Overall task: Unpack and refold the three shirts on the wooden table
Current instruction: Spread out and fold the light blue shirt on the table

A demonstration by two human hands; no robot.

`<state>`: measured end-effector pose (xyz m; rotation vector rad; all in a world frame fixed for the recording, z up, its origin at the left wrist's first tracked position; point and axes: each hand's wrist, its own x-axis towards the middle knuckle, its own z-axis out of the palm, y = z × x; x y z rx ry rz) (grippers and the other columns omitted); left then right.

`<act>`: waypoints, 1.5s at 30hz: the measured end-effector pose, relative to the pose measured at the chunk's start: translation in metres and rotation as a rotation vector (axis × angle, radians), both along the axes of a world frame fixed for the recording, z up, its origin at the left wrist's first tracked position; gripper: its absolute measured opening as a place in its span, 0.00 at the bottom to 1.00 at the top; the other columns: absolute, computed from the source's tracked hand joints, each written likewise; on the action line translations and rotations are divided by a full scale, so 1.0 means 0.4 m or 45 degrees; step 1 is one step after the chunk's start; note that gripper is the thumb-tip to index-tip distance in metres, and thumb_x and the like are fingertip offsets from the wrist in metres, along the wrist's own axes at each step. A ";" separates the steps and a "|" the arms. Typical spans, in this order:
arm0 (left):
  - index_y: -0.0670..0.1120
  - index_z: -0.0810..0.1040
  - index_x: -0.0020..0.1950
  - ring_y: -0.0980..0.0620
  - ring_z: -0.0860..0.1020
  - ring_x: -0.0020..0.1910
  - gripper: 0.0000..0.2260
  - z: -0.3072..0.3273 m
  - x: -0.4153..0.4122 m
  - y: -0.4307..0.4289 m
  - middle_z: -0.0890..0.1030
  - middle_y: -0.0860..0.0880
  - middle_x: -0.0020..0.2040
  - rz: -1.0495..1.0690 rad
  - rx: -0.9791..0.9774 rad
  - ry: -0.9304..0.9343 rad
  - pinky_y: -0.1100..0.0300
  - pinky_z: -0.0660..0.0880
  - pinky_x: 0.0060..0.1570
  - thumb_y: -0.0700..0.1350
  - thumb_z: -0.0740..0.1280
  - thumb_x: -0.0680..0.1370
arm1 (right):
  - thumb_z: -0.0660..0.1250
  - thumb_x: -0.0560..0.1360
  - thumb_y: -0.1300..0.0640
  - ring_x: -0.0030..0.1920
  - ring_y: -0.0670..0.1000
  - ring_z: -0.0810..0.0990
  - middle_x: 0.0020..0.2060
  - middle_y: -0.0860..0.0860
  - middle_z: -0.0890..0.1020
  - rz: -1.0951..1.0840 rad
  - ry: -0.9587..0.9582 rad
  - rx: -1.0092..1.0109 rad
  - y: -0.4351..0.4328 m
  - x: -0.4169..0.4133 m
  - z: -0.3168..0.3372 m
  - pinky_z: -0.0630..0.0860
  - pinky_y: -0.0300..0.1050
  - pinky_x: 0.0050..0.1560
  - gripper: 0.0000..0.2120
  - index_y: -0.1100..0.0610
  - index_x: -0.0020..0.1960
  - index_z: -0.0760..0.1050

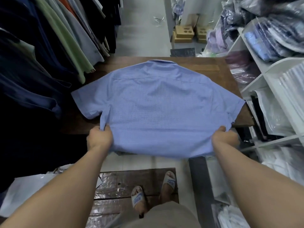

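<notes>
Both my hands are clenched on the same garment, a light blue short-sleeved shirt [158, 104] spread back-up across the wooden table [213, 66]. My left hand [99, 138] bunches the cloth at the shirt's near left side, thumb on top and fingers curled under the fabric. My right hand [225, 137] grasps the near right side in the same way, its fingers mostly hidden beneath the cloth. Between my hands the lower part of the shirt hangs past the table's near edge, held off the surface.

Its collar lies at the far end, near the middle of the table. One sleeve sticks out to the left, and the other reaches the table's right edge. Bare wood shows beyond the collar and at the far right corner.

On the left, hanging garments [49, 46] in dark blue, green and grey crowd close to the table. On the right stand white shelves [256, 84] stacked with bagged shirts [271, 35]. Cardboard boxes [183, 33] sit on the floor far beyond the table. Below, my feet in white sandals [137, 197] stand on plastic-covered boards [123, 191].
</notes>
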<state>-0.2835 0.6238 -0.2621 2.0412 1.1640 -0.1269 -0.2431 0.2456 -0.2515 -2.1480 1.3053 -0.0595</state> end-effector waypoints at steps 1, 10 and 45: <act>0.44 0.80 0.56 0.35 0.77 0.52 0.16 -0.001 0.000 0.005 0.81 0.38 0.56 0.003 0.017 0.021 0.52 0.71 0.49 0.55 0.61 0.81 | 0.58 0.84 0.50 0.63 0.67 0.77 0.63 0.66 0.79 -0.010 -0.010 -0.019 -0.010 -0.004 0.001 0.72 0.55 0.61 0.21 0.67 0.64 0.75; 0.43 0.75 0.62 0.34 0.76 0.60 0.16 -0.008 0.012 -0.057 0.79 0.38 0.60 0.199 0.015 -0.043 0.48 0.72 0.58 0.52 0.61 0.79 | 0.63 0.78 0.45 0.72 0.67 0.60 0.73 0.64 0.61 -0.097 0.207 -0.012 0.027 0.001 -0.028 0.55 0.63 0.73 0.30 0.55 0.75 0.60; 0.60 0.53 0.80 0.33 0.44 0.79 0.39 0.004 0.117 -0.149 0.47 0.45 0.83 -0.541 0.395 0.464 0.31 0.41 0.73 0.72 0.57 0.73 | 0.52 0.70 0.21 0.77 0.72 0.41 0.80 0.53 0.42 1.166 0.593 -0.274 0.151 0.052 -0.030 0.44 0.79 0.71 0.41 0.34 0.78 0.47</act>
